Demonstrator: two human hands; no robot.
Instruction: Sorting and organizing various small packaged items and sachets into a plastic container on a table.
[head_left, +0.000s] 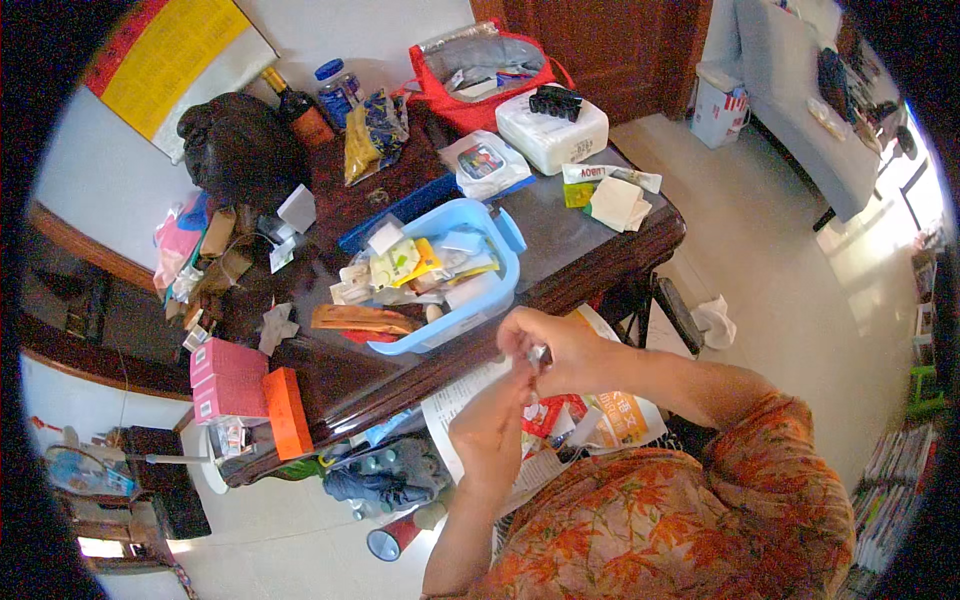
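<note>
My left hand (487, 424) and my right hand (570, 349) meet above my lap, at the front edge of the table. Between their fingers is a small silvery-white item (536, 355), mostly hidden and too blurred to name. Beneath them, printed paper sheets (469, 397) lie across my lap, with a red wrapper (546, 414) and other scraps on them. Just beyond my hands stands a light blue plastic basket (512, 289) full of sachets and small packets. A brown-orange packet (364, 319) pokes out over its left side.
Around the basket on the dark wooden table (592, 247) are a wet-wipes pack (491, 166), a white wrapped pack (551, 131), a red insulated bag (450, 105), a wine bottle (304, 112), pink boxes (229, 382) and an orange box (287, 412). Plastic bottles (382, 465) lie below the table.
</note>
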